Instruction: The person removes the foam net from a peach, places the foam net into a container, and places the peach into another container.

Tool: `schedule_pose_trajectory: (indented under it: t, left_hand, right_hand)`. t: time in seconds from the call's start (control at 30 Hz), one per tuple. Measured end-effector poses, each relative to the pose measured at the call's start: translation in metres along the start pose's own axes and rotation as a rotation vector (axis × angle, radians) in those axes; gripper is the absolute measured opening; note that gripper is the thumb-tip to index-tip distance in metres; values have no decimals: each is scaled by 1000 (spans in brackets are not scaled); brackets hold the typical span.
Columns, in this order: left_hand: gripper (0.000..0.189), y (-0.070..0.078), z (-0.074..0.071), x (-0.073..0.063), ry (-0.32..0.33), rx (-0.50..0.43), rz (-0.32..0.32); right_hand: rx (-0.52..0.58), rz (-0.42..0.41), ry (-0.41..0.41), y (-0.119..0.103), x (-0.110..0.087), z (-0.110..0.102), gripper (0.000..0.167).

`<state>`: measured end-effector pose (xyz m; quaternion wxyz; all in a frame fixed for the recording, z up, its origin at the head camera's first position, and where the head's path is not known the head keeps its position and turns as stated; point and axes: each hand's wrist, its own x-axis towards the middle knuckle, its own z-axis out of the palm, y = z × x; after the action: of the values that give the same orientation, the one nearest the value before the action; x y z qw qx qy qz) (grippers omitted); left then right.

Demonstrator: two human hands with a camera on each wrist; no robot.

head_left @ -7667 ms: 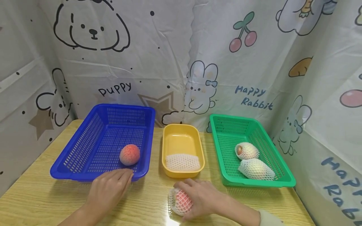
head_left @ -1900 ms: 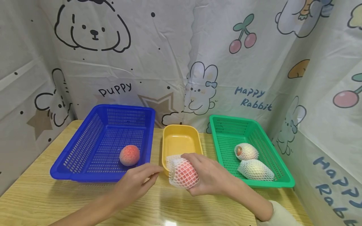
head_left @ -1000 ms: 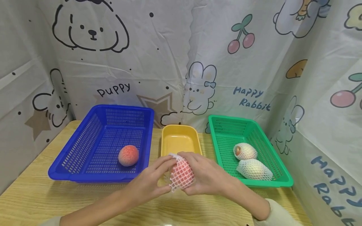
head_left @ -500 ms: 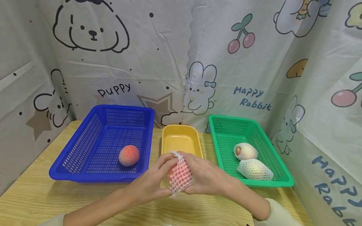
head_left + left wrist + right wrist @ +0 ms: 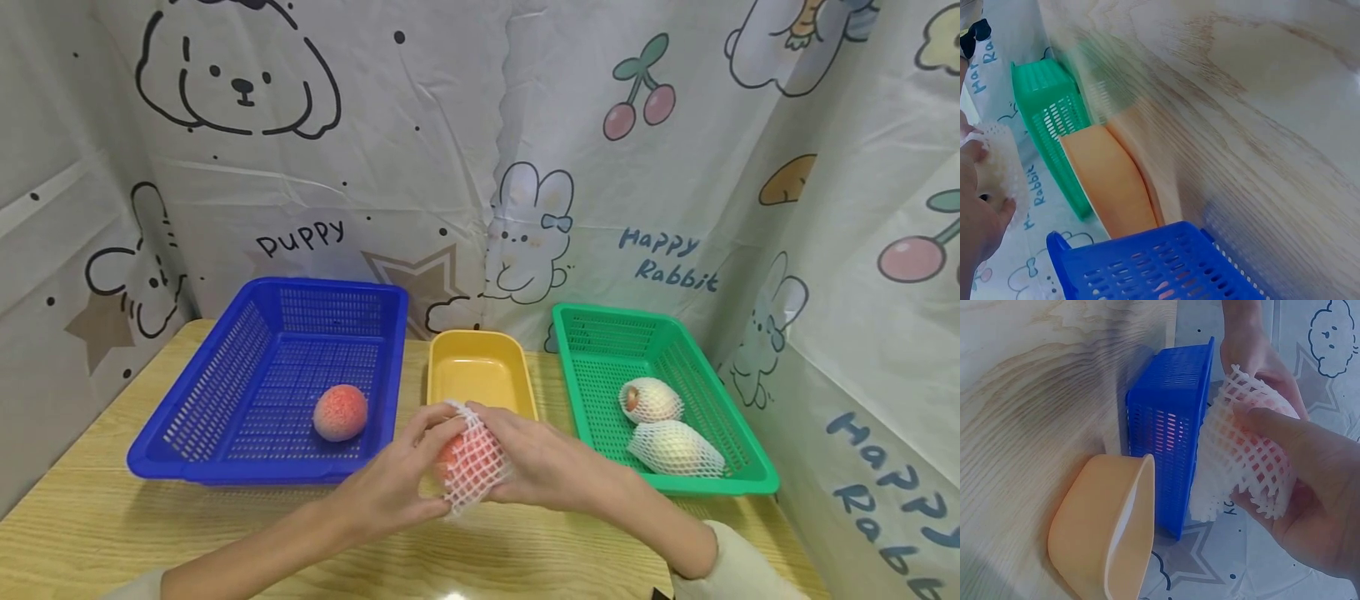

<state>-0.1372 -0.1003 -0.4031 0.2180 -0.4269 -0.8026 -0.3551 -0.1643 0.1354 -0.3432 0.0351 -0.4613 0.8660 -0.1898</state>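
Observation:
Above the table's middle, both hands hold a red peach (image 5: 447, 458) partly covered by a white foam net (image 5: 482, 463). The left hand (image 5: 386, 483) pinches the net's open left edge, thumb below and fingers above. From the right, the right hand (image 5: 555, 467) grips the netted peach, its thumb (image 5: 1260, 419) lying over the mesh in the right wrist view. Bare peach skin shows at the left, between the left fingers and the net. In the left wrist view, the net (image 5: 1000, 156) looks pale beside the left hand (image 5: 979, 215).
A blue basket (image 5: 225, 468) at left holds one bare peach (image 5: 341, 413). Behind the hands stands a yellow tray (image 5: 480, 335); a white strip (image 5: 1125, 515) shows inside it. The green basket (image 5: 600, 392) at right has two net-wrapped fruits (image 5: 675, 450). A printed curtain (image 5: 450, 125) hangs behind.
The right hand lifted the netted peach from the table; the left hand left the blue basket's rim and took the net's edge. Lately the net has shifted, baring peach skin at left.

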Motion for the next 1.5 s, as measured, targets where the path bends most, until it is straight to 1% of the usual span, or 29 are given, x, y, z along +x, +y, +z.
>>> schedule_pose_trajectory:
  t: [0.13, 0.27, 0.4, 0.53, 0.7, 0.87, 0.93, 1.03, 1.2, 1.33, 1.5]
  left_hand:
    - [87, -2, -5, 0, 26, 34, 4]
    - [84, -6, -12, -1, 56, 54, 19]
    - [85, -9, -19, -3, 81, 76, 22]
    - [87, -11, -23, -5, 80, 101, 0]
    - [86, -13, -28, -7, 81, 106, -26]
    - [87, -14, -34, -10, 102, 131, -43]
    - [88, -14, -37, -11, 112, 141, -53]
    - [87, -14, -40, -13, 122, 146, -68]
    - [87, -16, -43, -18, 131, 156, -82]
    - [88, -17, -45, -21, 139, 174, -103]
    - [88, -17, -48, -25, 141, 201, -142]
  right_hand:
    - [-19, 7, -10, 1, 2, -4, 90]
    - [2, -20, 1, 4, 6, -7, 80]
    - [36, -31, 20, 8, 10, -8, 71]
    - [31, -40, 41, 11, 14, -7, 62]
    - [13, -52, 56, 16, 21, -6, 52]
    - [-33, -81, 91, 23, 27, -4, 37]
    - [-48, -87, 106, 26, 29, -4, 33]
    - [-67, -74, 117, 31, 32, -3, 32]
    - [-87, -16, 121, 39, 38, -2, 32]
    - [-103, 11, 138, 47, 44, -1, 30]
    - [-164, 47, 156, 59, 49, 1, 31]
